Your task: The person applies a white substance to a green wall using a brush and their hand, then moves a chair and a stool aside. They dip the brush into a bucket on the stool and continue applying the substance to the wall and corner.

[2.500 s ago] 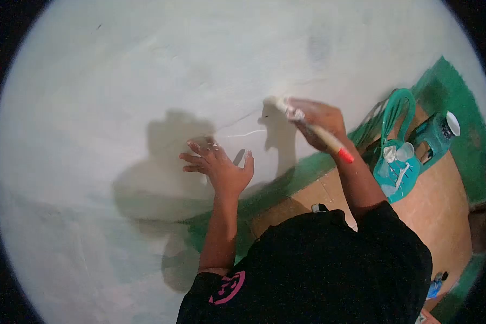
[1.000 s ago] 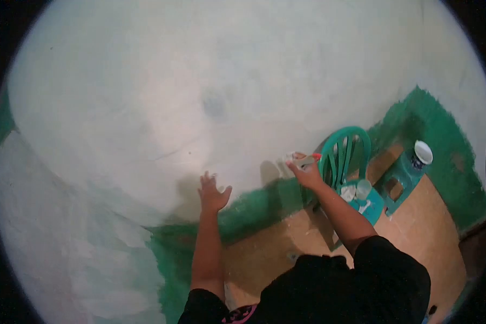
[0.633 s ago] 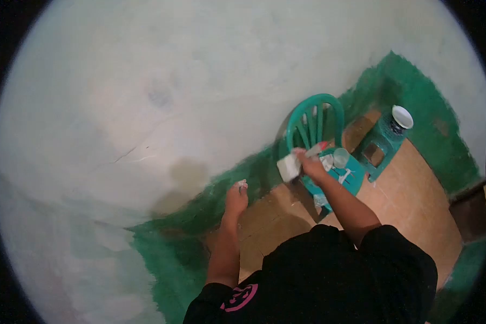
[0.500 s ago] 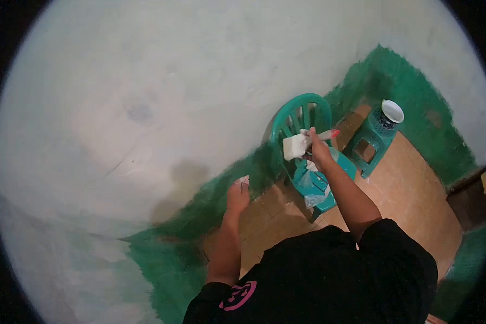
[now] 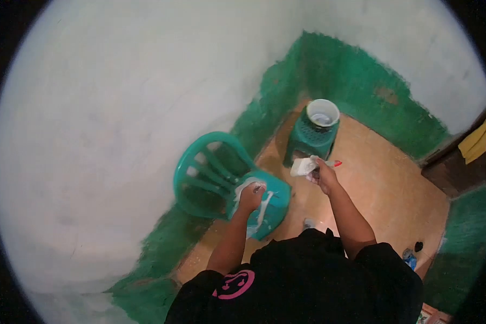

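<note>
My right hand is closed round the handle of a wide paintbrush, whose bristles are whitish and whose handle end is red. The brush is over the floor, just in front of a green stool. A white-rimmed pot stands on that stool. My left hand is above the seat of a green plastic chair, its fingers curled in; what they hold, if anything, cannot be made out. White material and a plastic bag lie on the seat around it.
The wall is whitish above and green below, meeting tan floor tiles. At the right are a dark wooden piece with a yellow cloth and a small blue object on the floor.
The view has swung right, so the chair and stool appear further left. My left hand has gone from beside the wall to over the chair seat. The brush has moved from the chair towards the stool.
</note>
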A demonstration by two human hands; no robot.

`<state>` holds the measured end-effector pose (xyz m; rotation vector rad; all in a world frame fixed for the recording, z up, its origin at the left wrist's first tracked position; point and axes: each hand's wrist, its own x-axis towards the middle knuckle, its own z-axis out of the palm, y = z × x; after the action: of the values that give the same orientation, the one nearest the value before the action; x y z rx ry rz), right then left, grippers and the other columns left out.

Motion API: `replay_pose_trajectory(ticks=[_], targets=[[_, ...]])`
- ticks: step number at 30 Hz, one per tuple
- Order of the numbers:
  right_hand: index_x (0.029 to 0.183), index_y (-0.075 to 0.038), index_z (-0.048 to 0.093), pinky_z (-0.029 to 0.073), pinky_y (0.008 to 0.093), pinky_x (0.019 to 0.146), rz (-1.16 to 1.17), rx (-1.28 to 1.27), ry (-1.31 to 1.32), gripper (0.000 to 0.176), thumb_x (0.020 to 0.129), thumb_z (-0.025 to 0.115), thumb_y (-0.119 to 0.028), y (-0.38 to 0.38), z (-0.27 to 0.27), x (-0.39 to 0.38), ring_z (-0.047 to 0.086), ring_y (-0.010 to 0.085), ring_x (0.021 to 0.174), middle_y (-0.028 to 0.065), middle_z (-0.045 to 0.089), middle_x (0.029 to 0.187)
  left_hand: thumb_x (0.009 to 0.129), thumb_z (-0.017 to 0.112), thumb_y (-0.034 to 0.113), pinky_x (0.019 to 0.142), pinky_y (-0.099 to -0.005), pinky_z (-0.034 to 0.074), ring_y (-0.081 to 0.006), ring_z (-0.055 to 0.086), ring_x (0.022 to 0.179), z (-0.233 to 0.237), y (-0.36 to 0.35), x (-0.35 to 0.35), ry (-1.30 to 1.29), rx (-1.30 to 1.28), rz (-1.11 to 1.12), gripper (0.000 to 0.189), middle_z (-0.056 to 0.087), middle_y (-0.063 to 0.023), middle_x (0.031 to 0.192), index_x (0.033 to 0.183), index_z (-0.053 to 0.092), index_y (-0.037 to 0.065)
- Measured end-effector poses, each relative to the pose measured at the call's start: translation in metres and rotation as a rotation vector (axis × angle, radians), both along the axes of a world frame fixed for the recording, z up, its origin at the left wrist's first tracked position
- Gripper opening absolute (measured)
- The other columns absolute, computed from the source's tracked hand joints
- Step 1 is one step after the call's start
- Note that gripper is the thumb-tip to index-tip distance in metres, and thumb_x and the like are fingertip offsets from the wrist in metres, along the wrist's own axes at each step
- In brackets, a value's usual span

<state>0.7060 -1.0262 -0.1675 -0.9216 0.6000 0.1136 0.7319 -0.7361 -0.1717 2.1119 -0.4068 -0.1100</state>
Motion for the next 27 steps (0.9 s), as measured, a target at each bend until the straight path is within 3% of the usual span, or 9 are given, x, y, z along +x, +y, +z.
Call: replay_pose_trajectory(ticks=[2, 5, 13, 20, 23, 25, 27], targets=[[0.114, -0.013, 0.055, 0.053, 0.0307, 0.062, -0.095, -0.022, -0.082, 0.032, 0.089, 0.052, -0.033, -0.057, 0.024, 0.001, 0.06, 0.0186, 0.076, 0.0066, 0.058, 0.102, 0.085, 0.058, 0.02, 0.073, -0.0309, 0.048, -0.0225, 0.064, 0.082, -0.002, -0.058, 0.019, 0.089, -0.138, -0.05, 0.025, 0.066, -0.0147, 0.089, 0.095, 0.063, -0.002], [0.114, -0.012, 0.054, 0.054, 0.0299, 0.062, -0.192, -0.048, -0.042, 0.032, 0.09, 0.051, -0.032, -0.109, 0.03, 0.01, 0.06, 0.0187, 0.075, 0.0073, 0.058, 0.104, 0.086, 0.057, 0.021, 0.073, -0.0303, 0.048, -0.0193, 0.063, 0.08, 0.01, -0.117, 0.036, 0.141, -0.102, -0.097, 0.027, 0.066, -0.0133, 0.087, 0.097, 0.062, -0.003], [0.117, -0.011, 0.05, 0.055, 0.0292, 0.061, -0.3, 0.011, 0.053, 0.033, 0.091, 0.047, -0.031, -0.169, -0.01, 0.028, 0.06, 0.0187, 0.074, 0.0102, 0.057, 0.104, 0.085, 0.056, 0.024, 0.073, -0.0321, 0.046, -0.018, 0.06, 0.08, -0.042, -0.185, 0.087, 0.253, -0.031, -0.172, 0.027, 0.065, -0.0104, 0.087, 0.097, 0.064, 0.001], [0.117, -0.01, 0.05, 0.053, 0.0312, 0.067, -0.22, -0.135, 0.049, 0.035, 0.091, 0.046, -0.033, -0.236, 0.0, 0.111, 0.059, 0.0199, 0.079, 0.0102, 0.057, 0.105, 0.083, 0.057, 0.025, 0.073, -0.0322, 0.047, -0.0201, 0.062, 0.078, -0.063, -0.248, 0.155, 0.304, 0.01, -0.144, 0.026, 0.065, -0.0119, 0.085, 0.094, 0.066, 0.003], [0.117, -0.009, 0.05, 0.052, 0.0322, 0.069, -0.167, -0.236, 0.066, 0.036, 0.091, 0.046, -0.034, -0.252, 0.0, 0.158, 0.058, 0.0199, 0.081, 0.0098, 0.056, 0.105, 0.082, 0.057, 0.027, 0.074, -0.0337, 0.047, -0.0223, 0.062, 0.081, -0.093, -0.265, 0.2, 0.353, -0.097, -0.125, 0.028, 0.066, -0.013, 0.088, 0.096, 0.066, 0.003], [0.118, -0.009, 0.05, 0.052, 0.0323, 0.068, -0.124, -0.295, 0.095, 0.037, 0.091, 0.046, -0.034, -0.26, -0.007, 0.187, 0.058, 0.0199, 0.082, 0.0094, 0.056, 0.106, 0.082, 0.058, 0.029, 0.078, -0.0354, 0.046, -0.0251, 0.062, 0.087, -0.102, -0.276, 0.228, 0.469, 0.046, -0.092, 0.031, 0.066, -0.015, 0.093, 0.098, 0.065, 0.003], [0.117, -0.009, 0.051, 0.052, 0.0326, 0.067, -0.063, -0.324, 0.141, 0.037, 0.09, 0.049, -0.033, -0.256, -0.019, 0.21, 0.059, 0.02, 0.082, 0.0091, 0.057, 0.106, 0.081, 0.058, 0.03, 0.08, -0.0356, 0.046, -0.0265, 0.061, 0.091, -0.102, -0.288, 0.248, 0.497, 0.022, -0.055, 0.034, 0.065, -0.016, 0.096, 0.099, 0.064, 0.002]])
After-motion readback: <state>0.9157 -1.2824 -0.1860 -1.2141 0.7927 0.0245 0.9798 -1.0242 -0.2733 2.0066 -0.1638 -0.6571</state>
